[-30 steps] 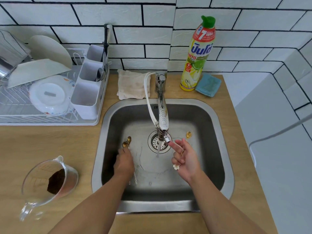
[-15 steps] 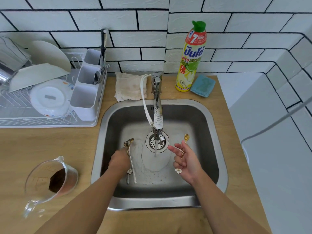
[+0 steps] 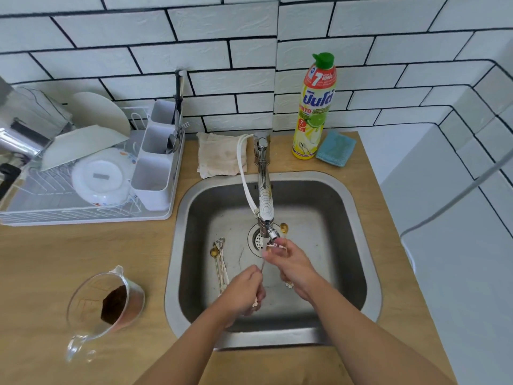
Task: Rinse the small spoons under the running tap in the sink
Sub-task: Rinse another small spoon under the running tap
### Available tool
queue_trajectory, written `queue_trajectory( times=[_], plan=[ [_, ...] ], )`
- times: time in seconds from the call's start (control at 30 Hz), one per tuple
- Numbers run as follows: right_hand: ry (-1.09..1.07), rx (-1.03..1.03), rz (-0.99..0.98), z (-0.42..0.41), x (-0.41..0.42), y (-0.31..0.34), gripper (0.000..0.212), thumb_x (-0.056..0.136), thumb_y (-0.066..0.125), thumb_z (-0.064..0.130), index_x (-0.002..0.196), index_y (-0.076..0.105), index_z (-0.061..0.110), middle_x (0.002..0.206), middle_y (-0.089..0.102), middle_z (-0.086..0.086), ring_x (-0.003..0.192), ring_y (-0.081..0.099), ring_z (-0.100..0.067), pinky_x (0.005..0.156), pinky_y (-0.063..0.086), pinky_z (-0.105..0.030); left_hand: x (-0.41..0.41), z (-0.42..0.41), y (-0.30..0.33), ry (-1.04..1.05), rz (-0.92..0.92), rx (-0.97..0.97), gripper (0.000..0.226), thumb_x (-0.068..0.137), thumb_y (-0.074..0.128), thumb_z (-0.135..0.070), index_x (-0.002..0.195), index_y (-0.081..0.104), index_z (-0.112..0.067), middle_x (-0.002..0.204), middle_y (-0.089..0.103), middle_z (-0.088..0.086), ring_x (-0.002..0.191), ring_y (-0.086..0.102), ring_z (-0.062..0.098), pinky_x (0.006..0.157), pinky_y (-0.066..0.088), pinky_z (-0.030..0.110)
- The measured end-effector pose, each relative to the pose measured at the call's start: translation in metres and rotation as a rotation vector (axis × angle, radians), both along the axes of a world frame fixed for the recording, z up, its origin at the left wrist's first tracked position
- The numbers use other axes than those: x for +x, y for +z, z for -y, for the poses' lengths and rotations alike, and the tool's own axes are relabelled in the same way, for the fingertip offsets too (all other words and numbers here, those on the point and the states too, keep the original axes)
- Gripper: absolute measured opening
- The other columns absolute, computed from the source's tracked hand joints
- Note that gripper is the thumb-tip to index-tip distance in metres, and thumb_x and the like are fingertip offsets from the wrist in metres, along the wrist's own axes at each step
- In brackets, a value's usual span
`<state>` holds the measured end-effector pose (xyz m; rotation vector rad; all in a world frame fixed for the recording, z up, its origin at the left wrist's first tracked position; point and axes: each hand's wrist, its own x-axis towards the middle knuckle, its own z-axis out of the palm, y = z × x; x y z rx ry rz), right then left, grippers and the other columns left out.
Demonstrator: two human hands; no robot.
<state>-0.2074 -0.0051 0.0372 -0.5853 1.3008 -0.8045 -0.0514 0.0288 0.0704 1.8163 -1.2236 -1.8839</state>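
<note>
Water runs from the chrome tap into the steel sink. My left hand grips a thin silver spoon by its handle, its bowl end up under the stream. My right hand holds a gold spoon whose bowl sticks out past the fingers beside the tap's spout; a white flower end shows below the palm. Its fingertips touch the silver spoon's bowl end under the water. Several more small spoons lie on the sink floor at the left.
A dish rack with plates and a cutlery holder stands on the left counter. A glass measuring jug with brown powder sits front left. Behind the sink are a cloth, a dish-soap bottle and a blue sponge.
My left hand left the spoons lying at the sink's left and rose toward the tap with one silver spoon. My right hand moved left under the stream to meet it.
</note>
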Motion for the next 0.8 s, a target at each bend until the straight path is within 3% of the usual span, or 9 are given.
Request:
queue_trajectory(
  times=[0.13, 0.27, 0.37, 0.43, 0.5, 0.6, 0.67, 0.73, 0.8],
  plan=[
    [0.019, -0.048, -0.042, 0.005, 0.004, 0.002, 0.031, 0.078, 0.087, 0.012, 0.103, 0.07, 0.016, 0.087, 0.077, 0.005, 0.062, 0.063, 0.005, 0.047, 0.041, -0.007, -0.004, -0.002, 0.008, 0.021, -0.093, 0.008, 0.023, 0.104, 0.033, -0.03, 0.088, 0.044, -0.017, 0.063, 0.054, 0.001, 0.045, 0.044, 0.015, 0.045, 0.025, 0.022],
    [0.016, -0.056, -0.186, 0.013, 0.003, 0.004, 0.007, 0.093, 0.073, 0.023, 0.089, 0.074, 0.016, 0.088, 0.081, 0.003, 0.059, 0.062, 0.006, 0.055, 0.043, -0.012, 0.001, -0.008, 0.004, -0.042, -0.05, -0.051, 0.023, 0.106, 0.033, -0.031, 0.09, 0.043, -0.018, 0.063, 0.051, 0.002, 0.04, 0.042, 0.015, 0.04, 0.023, 0.02],
    [0.055, -0.054, -0.185, 0.012, 0.007, 0.001, 0.017, 0.102, 0.06, 0.028, 0.096, 0.07, 0.016, 0.088, 0.081, 0.008, 0.044, 0.053, 0.007, 0.053, 0.035, -0.017, 0.004, -0.006, 0.002, -0.047, -0.01, -0.104, 0.027, 0.107, 0.033, -0.031, 0.093, 0.043, -0.01, 0.062, 0.052, 0.005, 0.04, 0.039, 0.016, 0.043, 0.029, 0.026],
    [0.082, -0.059, -0.152, 0.008, 0.012, 0.0, 0.015, 0.097, 0.068, 0.029, 0.101, 0.069, 0.015, 0.073, 0.073, 0.015, 0.039, 0.047, 0.004, 0.043, 0.034, -0.014, 0.004, -0.006, 0.001, -0.048, 0.034, -0.144, 0.029, 0.107, 0.033, -0.03, 0.095, 0.043, -0.006, 0.061, 0.053, 0.007, 0.038, 0.039, 0.016, 0.043, 0.034, 0.026],
    [0.089, -0.088, -0.139, 0.005, 0.018, 0.001, 0.014, 0.094, 0.073, 0.025, 0.101, 0.065, 0.016, 0.062, 0.066, 0.018, 0.041, 0.05, 0.007, 0.044, 0.036, -0.01, 0.004, -0.007, 0.002, -0.057, 0.083, -0.164, 0.03, 0.107, 0.033, -0.032, 0.096, 0.045, -0.007, 0.059, 0.053, 0.005, 0.036, 0.04, 0.015, 0.041, 0.035, 0.024],
    [0.033, -0.058, -0.172, 0.009, 0.022, 0.004, 0.016, 0.102, 0.06, 0.028, 0.099, 0.07, 0.016, 0.079, 0.08, 0.008, 0.04, 0.051, 0.007, 0.056, 0.034, -0.019, 0.005, -0.007, 0.002, -0.063, 0.103, -0.175, 0.031, 0.106, 0.035, -0.035, 0.097, 0.047, -0.008, 0.057, 0.053, 0.002, 0.035, 0.041, 0.013, 0.039, 0.036, 0.021],
    [0.017, -0.014, -0.169, 0.011, 0.021, 0.004, 0.023, 0.105, 0.053, 0.03, 0.101, 0.071, 0.016, 0.087, 0.081, 0.003, 0.037, 0.044, 0.0, 0.052, 0.032, -0.021, 0.008, -0.007, 0.002, -0.06, 0.11, -0.183, 0.032, 0.106, 0.036, -0.036, 0.095, 0.047, -0.008, 0.056, 0.053, 0.003, 0.035, 0.041, 0.011, 0.038, 0.036, 0.02],
    [0.042, -0.01, -0.136, 0.007, 0.02, 0.004, 0.024, 0.103, 0.057, 0.032, 0.104, 0.071, 0.012, 0.091, 0.081, 0.003, 0.039, 0.034, -0.004, 0.042, 0.031, -0.019, 0.01, -0.006, 0.0, -0.062, 0.113, -0.19, 0.031, 0.106, 0.036, -0.035, 0.093, 0.045, -0.008, 0.054, 0.052, 0.002, 0.034, 0.041, 0.011, 0.038, 0.035, 0.02],
    [0.068, -0.059, -0.153, 0.004, 0.021, 0.002, 0.02, 0.095, 0.07, 0.029, 0.099, 0.07, 0.009, 0.088, 0.078, 0.001, 0.041, 0.044, 0.0, 0.041, 0.035, -0.013, 0.011, -0.007, 0.0, -0.09, 0.123, -0.199, 0.03, 0.105, 0.036, -0.035, 0.091, 0.045, -0.01, 0.053, 0.052, 0.001, 0.034, 0.041, 0.011, 0.038, 0.036, 0.021]
  ],
)
